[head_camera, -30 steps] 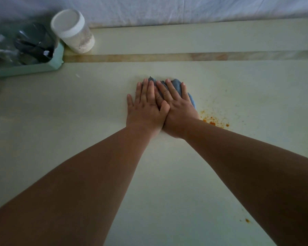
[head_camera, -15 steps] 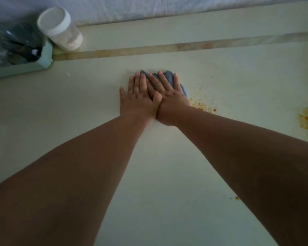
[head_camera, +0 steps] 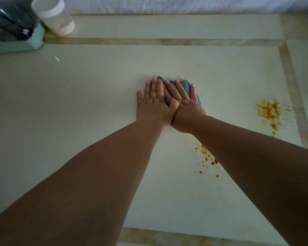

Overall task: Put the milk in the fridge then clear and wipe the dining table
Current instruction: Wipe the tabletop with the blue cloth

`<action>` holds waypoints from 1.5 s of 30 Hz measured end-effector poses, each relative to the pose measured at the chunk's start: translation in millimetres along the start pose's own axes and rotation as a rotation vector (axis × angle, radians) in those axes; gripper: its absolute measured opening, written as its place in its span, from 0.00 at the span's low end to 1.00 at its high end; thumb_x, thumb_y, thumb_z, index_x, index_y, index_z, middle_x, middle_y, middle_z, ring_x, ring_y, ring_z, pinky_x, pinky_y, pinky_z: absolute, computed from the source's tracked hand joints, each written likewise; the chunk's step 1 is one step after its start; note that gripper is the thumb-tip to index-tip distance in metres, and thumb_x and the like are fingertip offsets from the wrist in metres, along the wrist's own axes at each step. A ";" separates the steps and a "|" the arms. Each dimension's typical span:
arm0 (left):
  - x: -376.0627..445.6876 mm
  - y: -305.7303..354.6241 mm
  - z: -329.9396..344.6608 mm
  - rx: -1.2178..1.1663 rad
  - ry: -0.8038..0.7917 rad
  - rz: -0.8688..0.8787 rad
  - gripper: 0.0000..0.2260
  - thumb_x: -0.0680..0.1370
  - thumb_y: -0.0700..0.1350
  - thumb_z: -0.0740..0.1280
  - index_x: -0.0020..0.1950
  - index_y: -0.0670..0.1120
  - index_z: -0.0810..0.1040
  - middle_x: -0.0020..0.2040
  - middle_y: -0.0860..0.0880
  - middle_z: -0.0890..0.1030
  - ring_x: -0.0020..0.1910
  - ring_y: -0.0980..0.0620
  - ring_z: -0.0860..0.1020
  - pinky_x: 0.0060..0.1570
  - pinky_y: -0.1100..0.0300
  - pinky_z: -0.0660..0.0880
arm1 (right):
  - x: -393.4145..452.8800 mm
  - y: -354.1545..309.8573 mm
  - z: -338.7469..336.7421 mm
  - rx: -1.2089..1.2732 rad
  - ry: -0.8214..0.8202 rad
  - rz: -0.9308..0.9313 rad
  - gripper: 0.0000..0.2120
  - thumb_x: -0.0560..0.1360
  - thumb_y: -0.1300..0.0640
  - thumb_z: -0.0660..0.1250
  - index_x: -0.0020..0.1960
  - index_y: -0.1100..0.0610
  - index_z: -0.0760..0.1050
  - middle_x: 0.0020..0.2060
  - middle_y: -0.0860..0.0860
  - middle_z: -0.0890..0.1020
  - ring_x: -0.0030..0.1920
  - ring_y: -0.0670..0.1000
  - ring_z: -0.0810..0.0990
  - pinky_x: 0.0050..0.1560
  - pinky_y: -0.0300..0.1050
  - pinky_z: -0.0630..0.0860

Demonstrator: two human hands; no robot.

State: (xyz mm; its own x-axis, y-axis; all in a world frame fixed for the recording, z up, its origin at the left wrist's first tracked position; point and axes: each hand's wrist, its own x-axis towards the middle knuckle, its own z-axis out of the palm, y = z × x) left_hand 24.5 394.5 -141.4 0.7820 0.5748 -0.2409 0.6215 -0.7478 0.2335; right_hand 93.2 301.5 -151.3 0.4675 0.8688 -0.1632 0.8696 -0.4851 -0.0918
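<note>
Palms flat, fingers straight: my left hand point(head_camera: 154, 105) and right hand point(head_camera: 184, 107) press the crumpled blue-grey cloth point(head_camera: 186, 85) onto the cream stone dining table point(head_camera: 78, 103), orange spill stains point(head_camera: 268, 110) nearby.

head view, looking steeply down, close over table point(head_camera: 78, 103)

You get dim, flat light, soft overall focus, wide-angle bending at the edges, and your forearms point(head_camera: 103, 183) in shadow

Both hands point(head_camera: 169, 105) lie mid-frame on a cloth point(head_camera: 185, 85) on the bench point(head_camera: 78, 103); jar point(head_camera: 54, 15) and tray point(head_camera: 16, 45) upper left, stains point(head_camera: 268, 110) right.
</note>
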 end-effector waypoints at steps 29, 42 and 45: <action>-262.1 111.1 93.8 -0.043 0.055 -0.043 0.38 0.73 0.61 0.38 0.80 0.45 0.42 0.81 0.48 0.43 0.79 0.51 0.40 0.77 0.47 0.42 | -280.8 17.8 46.8 0.021 -0.025 -0.103 0.39 0.78 0.43 0.53 0.80 0.53 0.36 0.79 0.52 0.37 0.78 0.57 0.35 0.75 0.66 0.39; -248.4 108.6 94.1 -0.061 0.080 -0.022 0.36 0.75 0.59 0.43 0.81 0.44 0.44 0.81 0.47 0.44 0.79 0.51 0.40 0.77 0.49 0.40 | -268.6 25.4 42.4 0.011 -0.017 -0.155 0.35 0.78 0.46 0.52 0.81 0.57 0.45 0.80 0.54 0.47 0.79 0.59 0.44 0.75 0.66 0.48; -229.4 105.3 88.2 -0.082 0.101 -0.011 0.37 0.74 0.59 0.44 0.81 0.43 0.46 0.81 0.46 0.46 0.80 0.50 0.42 0.77 0.49 0.42 | -250.3 29.1 38.4 0.007 -0.023 -0.144 0.35 0.78 0.46 0.52 0.81 0.57 0.46 0.80 0.55 0.48 0.79 0.59 0.45 0.75 0.66 0.49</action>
State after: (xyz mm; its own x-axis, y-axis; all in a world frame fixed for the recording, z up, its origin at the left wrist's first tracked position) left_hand -93.5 154.6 -144.7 0.7731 0.6166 -0.1487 0.6287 -0.7139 0.3083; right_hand -4.5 66.2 -150.9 0.3343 0.9269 -0.1707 0.9262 -0.3566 -0.1226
